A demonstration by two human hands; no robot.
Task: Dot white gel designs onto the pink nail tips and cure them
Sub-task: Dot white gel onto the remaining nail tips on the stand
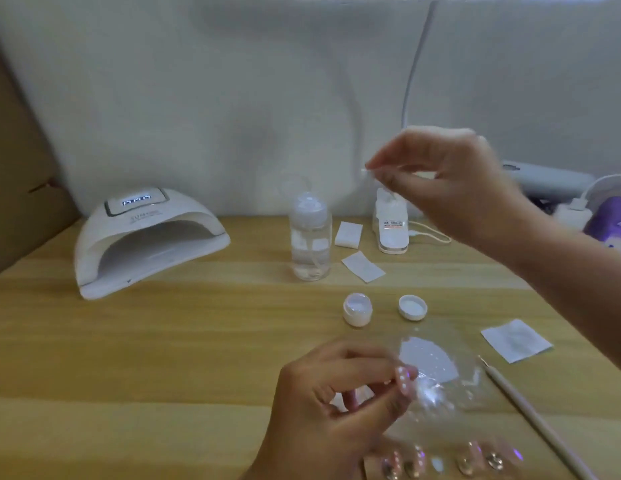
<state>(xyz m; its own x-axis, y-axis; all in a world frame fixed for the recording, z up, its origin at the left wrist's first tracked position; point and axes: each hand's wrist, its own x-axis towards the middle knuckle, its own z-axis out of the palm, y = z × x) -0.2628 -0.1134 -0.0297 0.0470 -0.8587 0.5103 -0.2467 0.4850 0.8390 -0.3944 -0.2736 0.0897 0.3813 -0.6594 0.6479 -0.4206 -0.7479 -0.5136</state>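
On our surface (163,341): small white pot (357,315), open, white gel (357,302) inside, lid (412,307) just beside; clear bottle (311,237), clear liquid (309,258) inside. Our left hand's (337,403) fingers (368,367) pinch a dotted pink nail tip (404,377) above the surface; our raised right hand's (451,181) fingers pinch a blurred whitish piece (366,173).

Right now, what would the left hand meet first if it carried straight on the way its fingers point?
Probably the clear plastic sheet, right beside the pink nail tip the left hand pinches; the dotting tool lies beyond. Its height above the sheet is unclear.
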